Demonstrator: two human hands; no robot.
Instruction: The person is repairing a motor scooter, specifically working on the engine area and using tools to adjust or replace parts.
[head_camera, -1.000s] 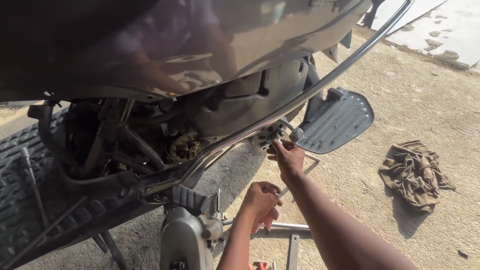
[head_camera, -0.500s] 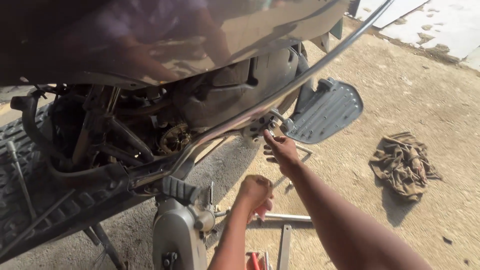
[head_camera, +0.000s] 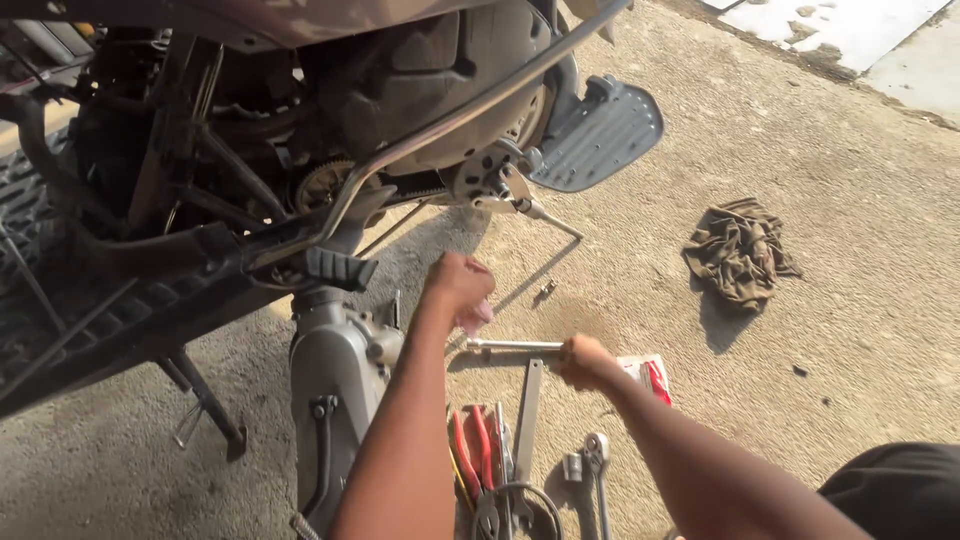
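Gripping a metal wrench bar (head_camera: 512, 346) w/ right hand (head_camera: 585, 361), fist closed round its end; left hand (head_camera: 458, 285) curled shut above the other end, contents can't tell, beside scooter engine (head_camera: 340, 365).

Bright, hard daylight across the concrete floor (head_camera: 800, 330), coming from the upper right, to judge by shadows thrown down and to the left. Sharp dark shadow under the crumpled rag (head_camera: 738, 262) and a thin one trailing from the kick lever (head_camera: 545, 215). Strong glare on the pale slab (head_camera: 850, 30) at top right, nearly washed out. Deep shade under the scooter body (head_camera: 200, 150), with detail of hoses and frame lost in black. Warm sheen along the chrome bar (head_camera: 450, 125) and the footboard (head_camera: 600, 135). Slight softness on the left hand (head_camera: 458, 285) and right hand (head_camera: 585, 362); forearms at the bottom edge large and out of focus. Mild wide-angle stretch toward the corners.
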